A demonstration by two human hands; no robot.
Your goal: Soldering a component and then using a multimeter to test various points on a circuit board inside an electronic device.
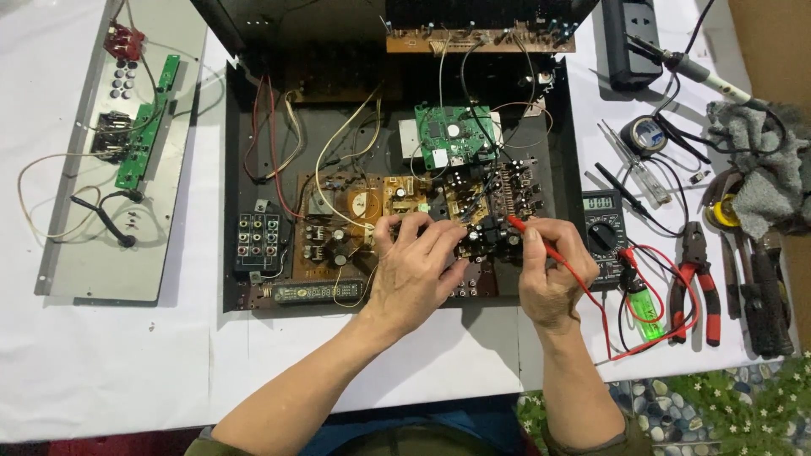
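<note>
Right now our right hand pinches the red probe, its tip slanting up-left toward the circuit board just beyond our left hand's curled, pressing fingertips.

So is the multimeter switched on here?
On: the multimeter screen shows digits, while the right hand holds its red probe to the board.

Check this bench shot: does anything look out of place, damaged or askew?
Nothing looks damaged or spilled. The front panel lies detached left of the open chassis, still wired. The right hand holds a red probe to the boards; the left hand rests there.
</note>
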